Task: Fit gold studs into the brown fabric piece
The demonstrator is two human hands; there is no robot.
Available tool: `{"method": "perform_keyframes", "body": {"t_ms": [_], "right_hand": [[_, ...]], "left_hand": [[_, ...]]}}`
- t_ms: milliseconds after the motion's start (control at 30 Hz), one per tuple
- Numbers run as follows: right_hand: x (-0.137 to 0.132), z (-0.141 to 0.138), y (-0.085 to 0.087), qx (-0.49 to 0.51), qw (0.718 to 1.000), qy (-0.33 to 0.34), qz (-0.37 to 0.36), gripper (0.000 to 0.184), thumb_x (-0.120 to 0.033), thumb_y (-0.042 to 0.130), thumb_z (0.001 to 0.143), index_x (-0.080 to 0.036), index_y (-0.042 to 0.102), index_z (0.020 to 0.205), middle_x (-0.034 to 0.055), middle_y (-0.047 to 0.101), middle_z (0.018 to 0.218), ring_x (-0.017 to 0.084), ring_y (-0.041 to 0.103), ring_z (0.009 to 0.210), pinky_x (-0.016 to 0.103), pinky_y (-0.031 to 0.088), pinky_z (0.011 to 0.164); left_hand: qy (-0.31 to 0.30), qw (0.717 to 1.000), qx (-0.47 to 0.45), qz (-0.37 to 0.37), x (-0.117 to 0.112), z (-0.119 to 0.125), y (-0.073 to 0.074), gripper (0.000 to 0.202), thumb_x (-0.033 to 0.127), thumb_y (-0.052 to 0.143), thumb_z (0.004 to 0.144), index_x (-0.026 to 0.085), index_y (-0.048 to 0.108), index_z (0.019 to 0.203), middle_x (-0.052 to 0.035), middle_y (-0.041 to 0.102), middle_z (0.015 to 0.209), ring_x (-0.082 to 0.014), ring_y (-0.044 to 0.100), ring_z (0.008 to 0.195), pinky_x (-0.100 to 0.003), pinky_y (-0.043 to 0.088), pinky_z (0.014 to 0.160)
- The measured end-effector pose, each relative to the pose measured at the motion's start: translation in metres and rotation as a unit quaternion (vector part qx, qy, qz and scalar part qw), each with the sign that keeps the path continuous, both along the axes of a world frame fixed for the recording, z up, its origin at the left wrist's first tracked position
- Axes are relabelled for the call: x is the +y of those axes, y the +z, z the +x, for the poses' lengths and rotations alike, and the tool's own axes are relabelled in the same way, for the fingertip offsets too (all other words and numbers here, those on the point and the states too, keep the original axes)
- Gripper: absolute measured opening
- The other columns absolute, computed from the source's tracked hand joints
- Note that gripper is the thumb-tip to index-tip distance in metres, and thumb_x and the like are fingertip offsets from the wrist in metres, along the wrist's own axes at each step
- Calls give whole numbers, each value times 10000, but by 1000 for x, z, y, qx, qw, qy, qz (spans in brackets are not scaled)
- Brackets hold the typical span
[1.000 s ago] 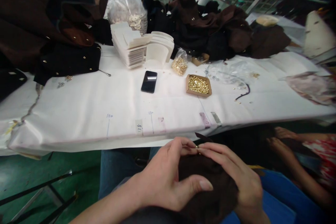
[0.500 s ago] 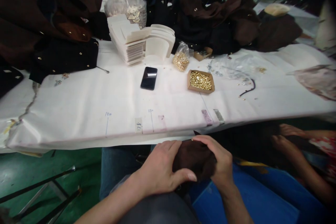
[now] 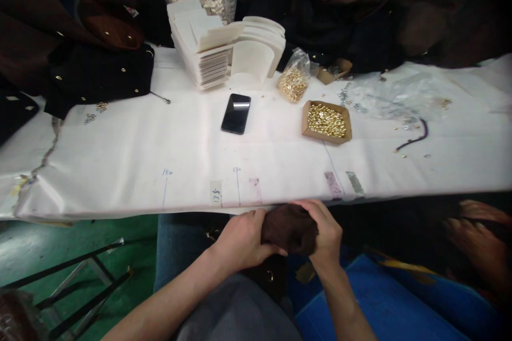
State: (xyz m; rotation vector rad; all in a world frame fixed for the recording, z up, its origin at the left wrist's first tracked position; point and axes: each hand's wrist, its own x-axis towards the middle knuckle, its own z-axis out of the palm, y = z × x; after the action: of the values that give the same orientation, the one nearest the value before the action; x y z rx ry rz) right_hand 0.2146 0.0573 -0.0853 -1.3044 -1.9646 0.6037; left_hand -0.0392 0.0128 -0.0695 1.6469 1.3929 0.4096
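Between my hands, just below the table's front edge, is a bunched piece of dark brown fabric (image 3: 290, 229). My left hand (image 3: 246, 240) grips its left side, thumb across the lower edge. My right hand (image 3: 326, 232) is wrapped round the right side, its fingertips hidden behind the cloth. More dark fabric with a metal ring (image 3: 270, 276) hangs below, over my lap. On the table beyond stands a small cardboard box (image 3: 326, 139) of gold-coloured metal eyelets. Behind it a clear plastic bag (image 3: 295, 82) holds more small gold pieces.
A phone (image 3: 236, 113) lies on the white-covered table (image 3: 120, 160). Stacked white card pieces (image 3: 212, 66) stand behind it. Dark garments (image 3: 104, 74) with eyelets are heaped along the back and left. Another person's hands (image 3: 478, 234) are at the right, beyond a blue bin (image 3: 368, 298).
My view has tilted down and shifted left. My hands have come slightly closer together on the brown fabric, which is turned so that more of its surface faces me.
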Motion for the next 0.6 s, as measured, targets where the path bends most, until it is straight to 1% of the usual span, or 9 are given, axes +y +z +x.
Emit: {"method": "perform_keyframes", "body": {"t_ms": [133,233,300,333,367,400,467,533,600], "right_hand": [[0,-8,1,-4,1000,-13,9,239,-275,643,1145,-210,808,1305,115,766,1269,290,739,1195,436,586,1044],[-1,-8,-3,-12,998,-40,43,242,-259,636,1160,-207,819,1310,109,750,1263,274,733,1180,427,582,1052],[-1,-4,-7,-31,994,-75,70,251,-244,643,1159,-213,844,1306,106,723,1264,262,721,1157,412,581,1023],[0,-2,-9,-41,992,-89,78,252,-235,648,1156,-217,855,1297,105,711,1263,257,715,1147,404,578,1002],[1,0,-11,-49,991,-96,83,249,-230,652,1153,-220,863,1285,103,704,1259,254,710,1139,399,576,985],[2,2,-13,-52,990,-98,84,244,-226,653,1153,-221,866,1270,100,703,1253,253,708,1134,396,573,975],[4,5,-15,-53,991,-89,80,233,-229,649,1157,-219,858,1259,98,711,1252,254,713,1140,400,573,980],[5,5,-15,-55,992,-84,82,212,-244,657,1157,-217,845,1252,99,717,1262,259,720,1148,410,577,996],[6,3,-14,-65,991,-85,85,198,-258,660,1157,-219,833,1245,103,722,1267,268,727,1150,422,583,1003]], "left_hand": [[-4,1000,7,5,6,-3,-3,752,738,968,869,180,668,1273,-212,870,1187,-487,861,1110,-541,693,950],[-34,998,34,27,8,-4,-3,724,719,915,937,150,653,1300,-221,855,1187,-473,855,1104,-557,709,955],[-64,996,52,46,5,-3,-3,585,585,878,1014,130,657,1307,-221,839,1193,-461,842,1104,-579,715,963],[-79,994,56,53,3,-2,-3,526,484,862,1041,114,653,1350,-225,830,1217,-458,833,1122,-593,715,978],[-89,993,58,59,0,-1,-5,520,379,846,1053,95,631,1432,-235,818,1265,-460,822,1157,-608,712,1001],[-96,991,60,67,-4,-1,-7,588,288,829,1053,82,579,1543,-251,799,1334,-463,808,1207,-620,709,1032],[-102,988,70,95,-10,-1,-12,806,172,793,1046,95,394,1742,-282,737,1483,-464,774,1311,-627,699,1092],[-98,984,79,129,-15,-4,-19,896,119,750,1051,143,283,1815,-274,700,1552,-449,753,1362,-613,694,1130],[-90,981,78,153,-15,-8,-24,874,102,719,1061,172,285,1816,-235,715,1526,-423,763,1335,-590,703,1125]]}}
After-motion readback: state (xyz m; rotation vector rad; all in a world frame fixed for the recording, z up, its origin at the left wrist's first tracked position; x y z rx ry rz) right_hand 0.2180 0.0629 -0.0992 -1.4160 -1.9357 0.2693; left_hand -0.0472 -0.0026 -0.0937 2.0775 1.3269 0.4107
